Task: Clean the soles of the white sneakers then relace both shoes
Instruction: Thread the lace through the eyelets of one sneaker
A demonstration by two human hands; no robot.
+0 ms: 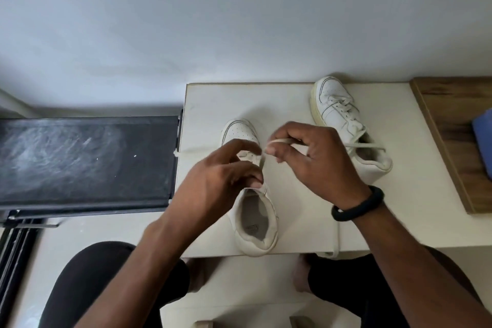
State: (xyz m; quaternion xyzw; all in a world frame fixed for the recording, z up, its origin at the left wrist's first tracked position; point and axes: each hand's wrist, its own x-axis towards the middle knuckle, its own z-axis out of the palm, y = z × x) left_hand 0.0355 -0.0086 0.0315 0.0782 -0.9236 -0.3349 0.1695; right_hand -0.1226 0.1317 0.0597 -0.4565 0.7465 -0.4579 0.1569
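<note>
A white shoelace (279, 140) is pinched in the right grip (316, 162) between thumb and curled fingers, bent into a small loop just left of the fingertips; from there a strand is drawn down toward the eyelets of the near sneaker (255, 224); another strand is seen running leftward past the left grip (223, 176) to the edge of the bench (213, 104). The left grip is held with fingers curled over this sneaker's tongue, just beside the right grip; whether the tongue is pinched or only touched cannot be told, the hand being blurred. The near sneaker is placed below and between both grips, toe away from the person, heel at the bench's front edge; it is white leather, perforated at the toe, its collar open. The second sneaker (338, 114) is set beyond the right grip, apart from it, laced, with a yellowed sole; a loose lace end is laid out behind the right grip's knuckles.
</note>
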